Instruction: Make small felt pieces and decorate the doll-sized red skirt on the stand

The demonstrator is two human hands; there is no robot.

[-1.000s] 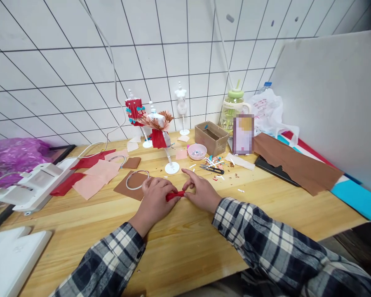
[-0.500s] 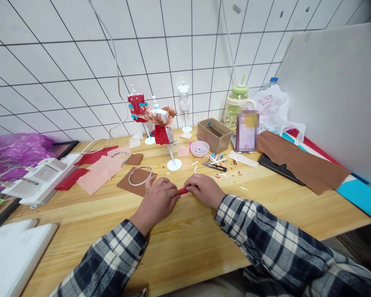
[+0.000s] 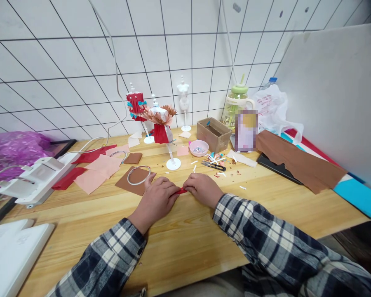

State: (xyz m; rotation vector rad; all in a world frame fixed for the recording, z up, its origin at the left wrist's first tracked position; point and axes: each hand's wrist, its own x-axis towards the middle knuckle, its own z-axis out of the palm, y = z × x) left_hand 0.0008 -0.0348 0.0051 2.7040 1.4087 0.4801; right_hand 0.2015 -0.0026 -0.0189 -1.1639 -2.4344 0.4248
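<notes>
We had a small red strip [image 3: 181, 191] between our hands, nearer to us than the pink bowl [image 3: 198, 154] and a bit to its left; our left hand [image 3: 159, 198] had its fingers close together and bent down on one end of the strip; our right hand [image 3: 204, 189] had its thumb and finger pinched tight on the other end; only a little red showed between the hands, and we could not tell if it touched the wooden table [image 3: 185, 235]; to the right of the bowl, and nearer us, lay black snips [image 3: 215, 166] beside lots of paper bits [image 3: 216, 157]; behind the bowl, to the right, stood a brown box [image 3: 221, 142]; to its left stood a doll stand with a red skirt [image 3: 161, 134]; farther left of the bowl, and nearer us, a shiny ring [image 3: 128, 176] lay on a brown sheet [image 3: 137, 189].
</notes>
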